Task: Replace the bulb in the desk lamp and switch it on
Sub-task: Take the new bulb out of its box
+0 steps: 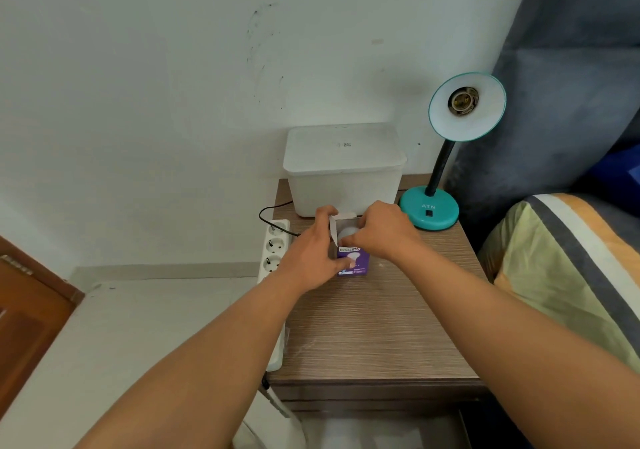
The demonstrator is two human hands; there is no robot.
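A purple bulb box [354, 262] stands upright on the wooden bedside table [374, 330], its top flaps open. My left hand [311, 258] grips the box from the left side. My right hand [382, 232] reaches into the open top, fingers pinching the white bulb [347, 232] that shows inside. The teal desk lamp [429, 211] stands at the table's back right; its shade [465, 107] is tilted toward me and its socket [463, 101] holds no bulb. A black switch sits on the lamp base.
A white lidded plastic bin [344, 168] stands behind the box against the wall. A white power strip [275, 251] lies along the table's left edge with a black cord [273, 209]. A bed with a striped pillow [568, 275] lies to the right.
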